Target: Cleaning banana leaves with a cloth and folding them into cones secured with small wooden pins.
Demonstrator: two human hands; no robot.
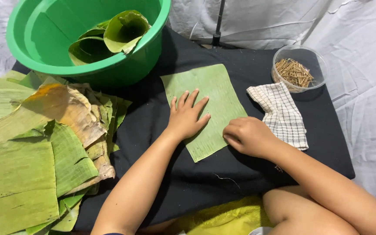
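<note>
A cut piece of banana leaf (207, 109) lies flat on the black cloth (153, 117) near the middle of the scene, its long side running from far-left to near-right. The left hand (186, 117) rests palm-down on the leaf's left half, fingers spread and straight, gripping nothing. The right hand (249, 135) sits at the leaf's near-right edge, fingers curled under into a loose fist (whether they pinch the leaf edge cannot be told), knuckles touching the leaf.

Just right of the right hand lies a folded white checked cloth (281, 114), and beyond it, at the far right, stands a clear round container (316, 61) holding a heap of thin short sticks (294, 72). At the far left stands 1 green plastic basin (35, 39) with curled leaf pieces (118, 32) inside. A stack of larger banana leaves (31, 152), some browned and torn, fills the near left. White sheeting (362, 104) covers the ground on the right.
</note>
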